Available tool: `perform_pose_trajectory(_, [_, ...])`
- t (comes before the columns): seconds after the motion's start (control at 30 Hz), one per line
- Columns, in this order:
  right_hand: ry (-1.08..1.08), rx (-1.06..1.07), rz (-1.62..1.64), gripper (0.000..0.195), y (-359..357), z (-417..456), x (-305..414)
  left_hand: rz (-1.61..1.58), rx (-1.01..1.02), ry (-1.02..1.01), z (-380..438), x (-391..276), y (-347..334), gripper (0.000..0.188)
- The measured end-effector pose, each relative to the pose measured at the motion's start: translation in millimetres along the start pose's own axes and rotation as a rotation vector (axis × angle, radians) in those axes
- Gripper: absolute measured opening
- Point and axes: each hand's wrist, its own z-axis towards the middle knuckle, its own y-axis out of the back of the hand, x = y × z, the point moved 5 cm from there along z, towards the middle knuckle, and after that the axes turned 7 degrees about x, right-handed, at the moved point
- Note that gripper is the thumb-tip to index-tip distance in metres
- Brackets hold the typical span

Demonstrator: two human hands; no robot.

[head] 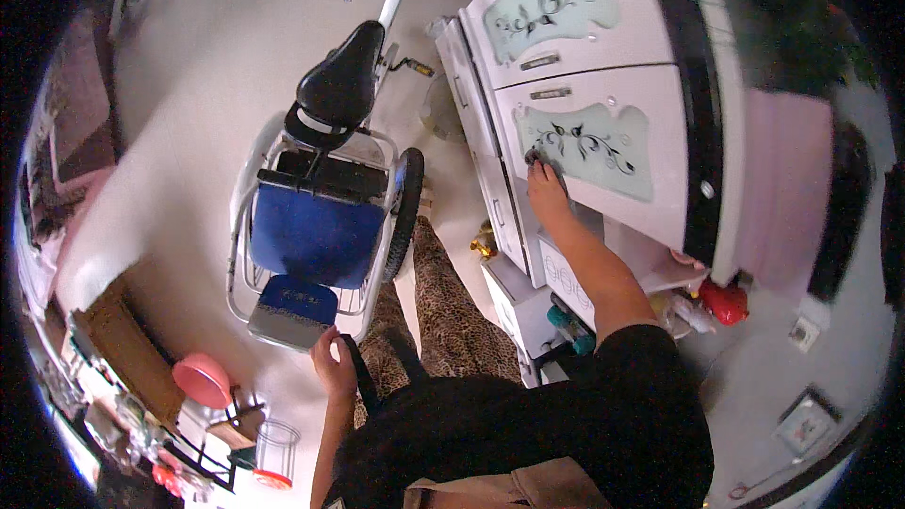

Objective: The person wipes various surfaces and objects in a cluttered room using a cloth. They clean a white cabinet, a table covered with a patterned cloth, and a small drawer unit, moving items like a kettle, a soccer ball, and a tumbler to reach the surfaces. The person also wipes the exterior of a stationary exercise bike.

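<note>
My right hand (pixel 546 187) presses a dark, bunched item (pixel 532 155), perhaps a cloth, against the lower edge of a frosted glass panel (pixel 608 148) with a dark floral pattern. That panel is set in a white cabinet door (pixel 661 155) with a metal handle. At my left side, my left hand (pixel 334 360) has its fingers curled at a black strap (pixel 359 367); whether they grip it is hidden. Just beyond that hand stands a white-framed tricycle with a black saddle (pixel 341 81) and a blue seat pad (pixel 314 237).
White drawers (pixel 520 297) stand below the cabinet, near a teal object (pixel 571 329). A red bag (pixel 722 300) lies at the right. On the left are a pink basin (pixel 203 380), a cardboard box (pixel 134 353) and a clear container (pixel 277 445). The tricycle's rear wheel (pixel 406 212) stands near my legs.
</note>
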Motion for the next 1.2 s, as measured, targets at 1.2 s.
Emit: perform_pose_trajectory(1.2, [0.138, -0.197, 0.197, 0.028, -132, 99, 89, 0.108, 0.302, 0.071, 34, -28, -83, 0.022])
